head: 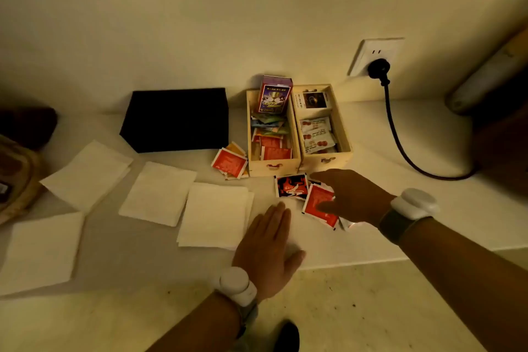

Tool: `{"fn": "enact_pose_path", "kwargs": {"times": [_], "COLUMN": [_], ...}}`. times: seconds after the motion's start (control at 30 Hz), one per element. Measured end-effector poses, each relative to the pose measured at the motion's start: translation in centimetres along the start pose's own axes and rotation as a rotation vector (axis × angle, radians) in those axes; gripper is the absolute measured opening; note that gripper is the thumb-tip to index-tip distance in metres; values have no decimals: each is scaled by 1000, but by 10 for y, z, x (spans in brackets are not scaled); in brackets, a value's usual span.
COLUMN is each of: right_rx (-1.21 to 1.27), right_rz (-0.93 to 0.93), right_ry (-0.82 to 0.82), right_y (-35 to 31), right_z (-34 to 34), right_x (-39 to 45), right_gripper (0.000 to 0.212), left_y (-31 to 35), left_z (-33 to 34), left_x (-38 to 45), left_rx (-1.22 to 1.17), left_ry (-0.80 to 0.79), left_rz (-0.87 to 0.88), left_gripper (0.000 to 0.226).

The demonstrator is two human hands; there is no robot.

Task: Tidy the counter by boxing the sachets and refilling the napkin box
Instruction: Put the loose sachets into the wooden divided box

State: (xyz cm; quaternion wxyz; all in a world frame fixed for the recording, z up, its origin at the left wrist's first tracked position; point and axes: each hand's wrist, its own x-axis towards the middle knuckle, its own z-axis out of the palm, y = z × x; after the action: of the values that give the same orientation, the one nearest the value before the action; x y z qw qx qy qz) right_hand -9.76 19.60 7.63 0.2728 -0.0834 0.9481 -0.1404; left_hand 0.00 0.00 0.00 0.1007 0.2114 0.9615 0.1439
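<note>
Two wooden boxes stand side by side at the back: the left box (273,166) holds mixed sachets and an upright purple carton (275,93), the right box (327,159) holds white sachets. Loose red sachets (229,163) lie to the left of the boxes. In front of the boxes lie a dark red-and-black sachet (291,186) and a red sachet (315,203). My right hand (350,194) rests on this red sachet with fingers spread. My left hand (267,248) lies flat and empty on the counter. Several white napkins (215,213) are spread to the left. A black napkin box (177,118) sits behind them.
A black plug and cable (394,123) run from a wall socket (374,56) across the right of the counter. A woven basket (14,177) sits at the left edge. The counter's front edge (357,261) runs just below my hands.
</note>
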Motion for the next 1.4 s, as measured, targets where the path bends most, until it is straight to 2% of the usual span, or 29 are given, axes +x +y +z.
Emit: {"fn": "enact_pose_path", "kwargs": {"times": [0.2,0.43,0.83,0.97,1.1,1.3,1.4], "right_rx": [-65,-35,168,254,329,465,548], "right_rz": [1,-90,-18,18,26,-57,-155], "right_ry": [60,88,153,158,173,185,212], "right_y": [-4,-11,-14,-10,-6,-7,-18], "right_z": [7,11,16,7,-6,-30,-52], "right_x": [11,20,23,20,12,4,6], "right_gripper": [70,61,48,35,42,32,36], "left_y": [-2,-2,-2,-2,-1,-2,-2], "left_z": [7,6,6,8,6,8,8], "left_x": [5,7,9,9,9,10,9], "left_rx": [43,20,33,40,65,55,43], "left_ry": [54,60,67,90,77,57,49], "left_rz": [59,72,62,74,64,50,49], "left_gripper": [80,80,80,79,80,81,81]}}
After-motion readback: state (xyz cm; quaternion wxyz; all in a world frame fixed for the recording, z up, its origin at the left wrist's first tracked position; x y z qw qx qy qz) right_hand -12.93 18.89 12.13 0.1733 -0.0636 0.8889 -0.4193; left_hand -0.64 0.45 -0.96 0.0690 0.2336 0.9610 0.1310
